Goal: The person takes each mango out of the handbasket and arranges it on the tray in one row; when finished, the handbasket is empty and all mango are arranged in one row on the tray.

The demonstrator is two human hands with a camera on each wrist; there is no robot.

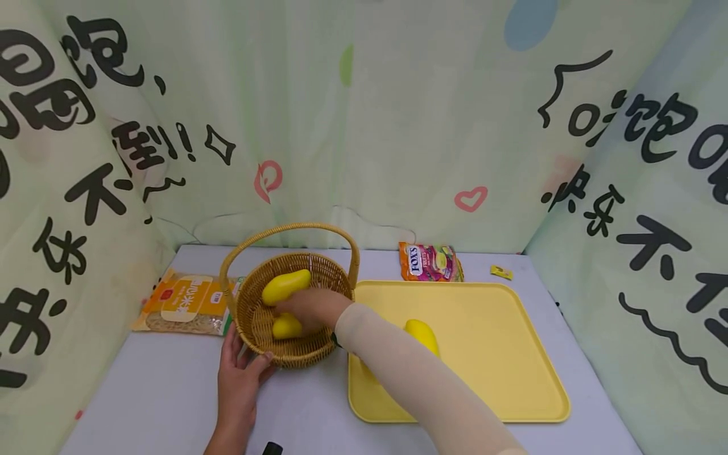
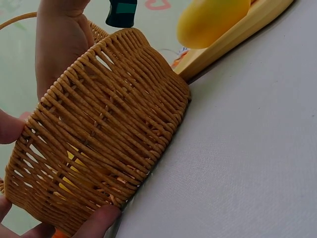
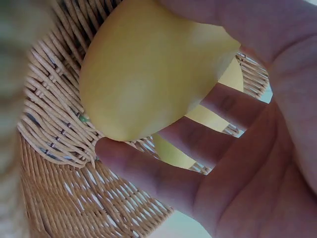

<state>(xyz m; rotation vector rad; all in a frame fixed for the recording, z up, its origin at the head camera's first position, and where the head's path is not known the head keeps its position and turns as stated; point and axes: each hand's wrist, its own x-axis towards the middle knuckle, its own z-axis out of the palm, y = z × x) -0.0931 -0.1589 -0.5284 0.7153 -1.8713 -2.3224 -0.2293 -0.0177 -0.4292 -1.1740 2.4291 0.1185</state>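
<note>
A brown wicker basket (image 1: 256,325) with a tall handle stands left of the middle. My left hand (image 1: 237,379) grips its near left side, thumb at the rim and fingers against the woven wall (image 2: 104,119). Inside the basket, my right hand (image 1: 315,309) holds a smooth yellow mango (image 3: 148,74) between thumb and fingers. Another yellow mango (image 1: 286,286) lies behind that hand, toward the basket's back. On the yellow tray (image 1: 483,354) rests one more mango (image 1: 422,335), partly covered by the right sleeve (image 1: 409,373).
An orange bag of grain (image 1: 184,303) lies left of the basket. Behind the tray are a FOX'S candy bag (image 1: 430,262) and a small yellow packet (image 1: 502,272). A small black object (image 1: 273,448) shows at the near edge. Printed curtains (image 1: 398,126) surround the white table.
</note>
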